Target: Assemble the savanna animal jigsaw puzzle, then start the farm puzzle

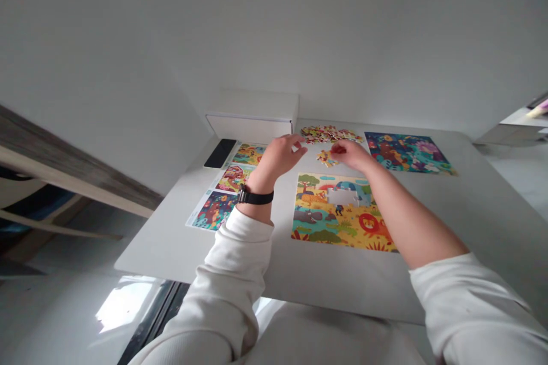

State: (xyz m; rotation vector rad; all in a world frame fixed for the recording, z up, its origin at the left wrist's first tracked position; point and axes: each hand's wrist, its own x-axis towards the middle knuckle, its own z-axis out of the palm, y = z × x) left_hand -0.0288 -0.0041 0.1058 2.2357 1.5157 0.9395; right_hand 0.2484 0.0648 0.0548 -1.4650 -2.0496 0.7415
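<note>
A colourful animal jigsaw [338, 214] lies in front of me on the white table [471, 211], with a gap near its upper middle. Beyond it sits a small cluster of loose pieces [326, 157] and a larger heap of pieces [331, 134]. My left hand [280, 155], with a black watch on the wrist, hovers left of the cluster with fingers curled and tips pinched; what it holds is too small to make out. My right hand [349, 153] rests by the cluster, fingers pinched at a piece there.
A finished blue jigsaw [406, 153] lies at the far right. A picture sheet [226, 188] and a black phone [220, 153] lie on the left. A white box [252, 117] stands against the wall. A wooden shelf [64, 171] runs along the left.
</note>
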